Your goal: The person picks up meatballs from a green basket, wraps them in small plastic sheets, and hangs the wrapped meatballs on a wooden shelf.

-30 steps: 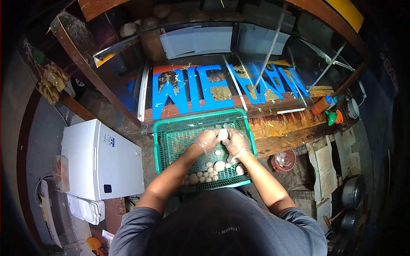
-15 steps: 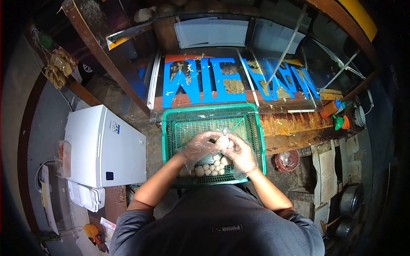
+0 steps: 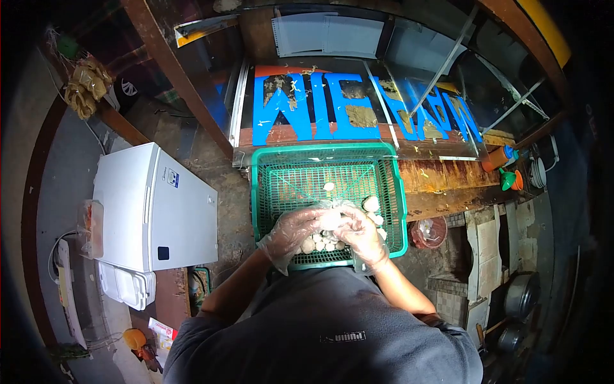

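Observation:
My left hand (image 3: 294, 228) and my right hand (image 3: 363, 235), both in clear plastic gloves, meet over a green plastic crate (image 3: 401, 192). Between their fingertips is a pale, whitish meatball (image 3: 330, 219), with both hands closed around it. Below the hands, several small meatballs (image 3: 327, 244) lie on the crate's mesh floor, partly covered by the fingers and gloves. A larger meatball (image 3: 371, 203) rests by the crate's right side, with others close to it. One small pale piece (image 3: 329, 187) lies alone beyond my fingertips.
A glass display case (image 3: 313, 131) with blue lettering stands behind the crate. On the left are a white chest freezer (image 3: 185, 211) and foam boxes (image 3: 128, 285). To the right are a wooden bench (image 3: 448, 185), a reddish bucket (image 3: 428, 233) and metal pots (image 3: 521, 297).
The hands have come down slightly toward my body, and the crate appears higher in view. A small pale piece now shows beyond my fingers, and larger meatballs show at the crate's right.

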A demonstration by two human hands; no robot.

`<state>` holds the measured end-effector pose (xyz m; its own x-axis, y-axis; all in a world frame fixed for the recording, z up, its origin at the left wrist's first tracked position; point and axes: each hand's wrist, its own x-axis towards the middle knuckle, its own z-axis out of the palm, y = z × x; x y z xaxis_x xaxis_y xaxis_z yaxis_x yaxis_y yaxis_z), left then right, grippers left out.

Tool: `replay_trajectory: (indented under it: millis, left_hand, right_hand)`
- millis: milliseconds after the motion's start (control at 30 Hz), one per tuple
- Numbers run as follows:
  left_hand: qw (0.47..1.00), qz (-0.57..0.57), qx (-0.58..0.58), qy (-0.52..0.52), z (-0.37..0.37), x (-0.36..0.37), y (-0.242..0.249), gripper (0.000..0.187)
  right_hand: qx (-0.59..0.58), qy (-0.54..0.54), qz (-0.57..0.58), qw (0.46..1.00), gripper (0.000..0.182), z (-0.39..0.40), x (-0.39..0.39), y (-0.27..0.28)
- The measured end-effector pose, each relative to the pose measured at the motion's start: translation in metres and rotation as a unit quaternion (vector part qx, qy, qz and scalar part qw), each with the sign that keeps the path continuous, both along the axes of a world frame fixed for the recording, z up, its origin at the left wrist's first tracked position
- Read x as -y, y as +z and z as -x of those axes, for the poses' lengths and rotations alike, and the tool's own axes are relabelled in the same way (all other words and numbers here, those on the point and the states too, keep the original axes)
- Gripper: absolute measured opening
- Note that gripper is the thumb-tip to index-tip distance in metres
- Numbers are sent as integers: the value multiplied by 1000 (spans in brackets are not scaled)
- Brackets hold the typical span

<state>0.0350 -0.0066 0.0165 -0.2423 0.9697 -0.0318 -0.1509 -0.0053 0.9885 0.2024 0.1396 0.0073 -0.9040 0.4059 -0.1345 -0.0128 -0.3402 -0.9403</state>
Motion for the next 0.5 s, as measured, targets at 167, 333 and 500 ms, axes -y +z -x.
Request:
replay_trajectory:
  millis: [167, 333, 500]
  left_hand:
    - [997, -1, 51, 65, -7, 10, -8, 35]
    - [995, 19, 32, 96, -3, 21, -18, 40]
    - [996, -2, 70, 54, 2, 31, -20, 43]
  right_hand:
    - [10, -10, 33, 999, 46, 6, 7, -3]
    - [29, -27, 57, 998, 40, 13, 22, -15]
    - [24, -64, 57, 996, 31, 17, 36, -13]
